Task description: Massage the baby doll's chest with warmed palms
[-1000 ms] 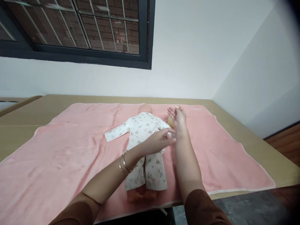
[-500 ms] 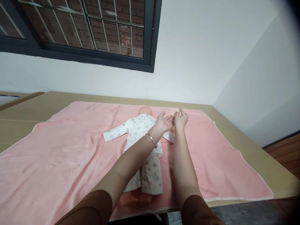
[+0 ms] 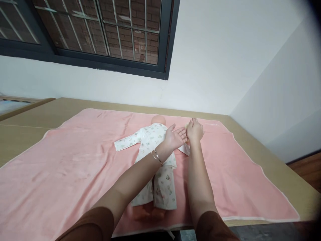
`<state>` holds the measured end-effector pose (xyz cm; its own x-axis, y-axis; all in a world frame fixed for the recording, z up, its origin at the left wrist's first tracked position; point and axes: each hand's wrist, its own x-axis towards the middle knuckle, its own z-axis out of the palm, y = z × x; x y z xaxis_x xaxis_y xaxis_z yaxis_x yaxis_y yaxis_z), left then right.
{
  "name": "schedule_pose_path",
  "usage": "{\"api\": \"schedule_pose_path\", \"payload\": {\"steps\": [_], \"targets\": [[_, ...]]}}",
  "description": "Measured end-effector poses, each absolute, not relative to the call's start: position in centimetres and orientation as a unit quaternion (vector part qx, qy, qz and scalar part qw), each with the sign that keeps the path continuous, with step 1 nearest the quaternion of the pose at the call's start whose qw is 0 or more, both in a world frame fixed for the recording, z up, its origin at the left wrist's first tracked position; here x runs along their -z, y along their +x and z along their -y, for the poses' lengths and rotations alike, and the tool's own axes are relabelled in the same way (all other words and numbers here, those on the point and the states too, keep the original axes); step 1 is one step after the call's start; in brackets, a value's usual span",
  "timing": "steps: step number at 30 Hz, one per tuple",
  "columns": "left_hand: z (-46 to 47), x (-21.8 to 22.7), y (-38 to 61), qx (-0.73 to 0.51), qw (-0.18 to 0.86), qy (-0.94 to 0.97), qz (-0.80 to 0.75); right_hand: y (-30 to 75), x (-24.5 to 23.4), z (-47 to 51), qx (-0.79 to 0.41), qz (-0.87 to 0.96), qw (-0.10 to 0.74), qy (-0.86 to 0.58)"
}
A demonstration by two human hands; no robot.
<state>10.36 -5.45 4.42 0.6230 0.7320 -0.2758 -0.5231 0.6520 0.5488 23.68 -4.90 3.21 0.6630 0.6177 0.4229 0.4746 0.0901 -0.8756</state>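
A baby doll (image 3: 156,139) in a white printed top and trousers lies on a pink blanket (image 3: 80,160), its head away from me. My left hand (image 3: 175,137) is held over the doll's upper right side, palm up with fingers stretched out, and holds nothing I can see. Its fingertips meet my right hand (image 3: 195,131), which is closed beside the doll's right-hand sleeve (image 3: 184,149). A small pale yellow bit shows at the edge of the right fingers; what it belongs to is hidden. My left forearm covers part of the doll's body.
The blanket covers a wooden table (image 3: 253,147) set against a white wall (image 3: 208,67). Above the table is a dark-framed window (image 3: 112,57) with metal bars. A wooden rail (image 3: 30,107) stands at the far left.
My right hand has turned, and its fingers have closed in more. My left hand is more open and flat, with its palm up. The view has shifted slightly; the doll lies as before.
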Motion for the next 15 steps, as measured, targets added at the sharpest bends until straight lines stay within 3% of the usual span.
{"api": "schedule_pose_path", "payload": {"steps": [5,8,11,15], "targets": [[7.7,-5.3,5.7,-0.343,0.871,0.201,-0.288,23.0,-4.1,5.2,-0.033,0.430,0.563,-0.705],[8.7,-5.9,3.4,-0.338,0.865,0.195,-0.315,21.7,-5.0,5.4,-0.015,0.446,0.625,-0.641],[9.5,-6.9,1.8,-0.374,0.848,0.216,-0.308,18.9,-5.8,6.1,-0.120,0.464,0.691,-0.541],[10.6,-9.1,0.1,-0.400,0.828,0.279,-0.277,14.4,-6.7,8.1,-0.182,0.564,0.672,-0.445]]}}
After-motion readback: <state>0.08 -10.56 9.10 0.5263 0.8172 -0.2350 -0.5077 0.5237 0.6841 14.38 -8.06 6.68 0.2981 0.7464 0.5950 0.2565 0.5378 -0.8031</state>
